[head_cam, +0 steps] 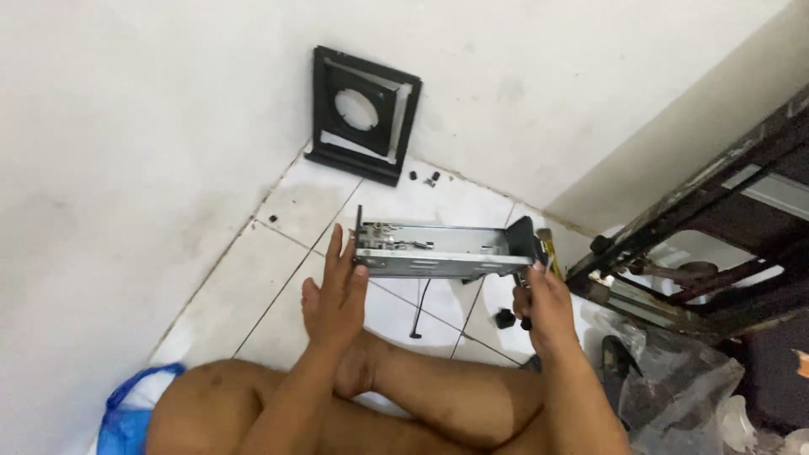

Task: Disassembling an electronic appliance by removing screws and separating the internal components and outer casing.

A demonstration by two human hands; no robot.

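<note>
While propped above white floor tiles (253,278), grey oblong sheet-metal chassis (438,250) gripped at both ends: left hand (341,291) flat-fingered against left end, right hand (543,307) curled round right corner, pinching dark tool. Casing already bare; loose black screws (424,178) lying beyond.

Body check: both forearms bare to the frame edge, no sleeves. Left hand (339,291) and right hand (546,305): no gloves, rings, watch or wrist straps (fingernails too small to judge). Legs bare at knees and shins; no trouser or shorts fabric in view. One foot (313,305) bare, no sock or shoe. No tattoos or markings discernible.
</note>
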